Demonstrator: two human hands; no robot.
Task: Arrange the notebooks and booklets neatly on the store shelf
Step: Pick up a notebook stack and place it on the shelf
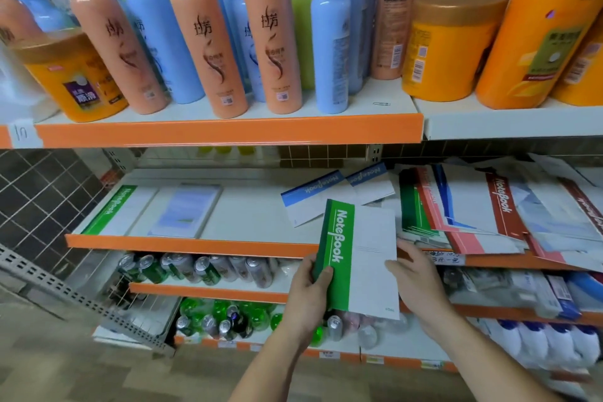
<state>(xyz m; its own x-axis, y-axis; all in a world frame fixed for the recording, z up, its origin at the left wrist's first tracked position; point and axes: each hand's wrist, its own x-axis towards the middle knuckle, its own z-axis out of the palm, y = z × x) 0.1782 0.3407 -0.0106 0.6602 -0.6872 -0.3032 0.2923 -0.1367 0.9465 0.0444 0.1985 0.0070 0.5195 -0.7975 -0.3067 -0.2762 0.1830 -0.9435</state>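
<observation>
My left hand (308, 294) grips a green-spined notebook (362, 258) by its lower left edge, in front of the middle shelf (182, 243). The thumb lies over the green band. My right hand (414, 277) touches the notebook's right edge with relaxed fingers. Flat at the shelf's left end lie another green notebook (117, 210) and a pale blue booklet (186, 210). Two blue-spined notebooks (316, 199) lie askew behind the held one. A jumbled pile of red, green and blue notebooks (483, 215) covers the shelf's right part.
The upper shelf (228, 132) carries shampoo bottles (277, 33) and orange tubs (447, 46). Below, drink cans (202, 269) and green bottles (228, 313) fill the lower shelves. A grey perforated rail (75, 300) slants at the left. White bottles (541, 343) stand at the lower right.
</observation>
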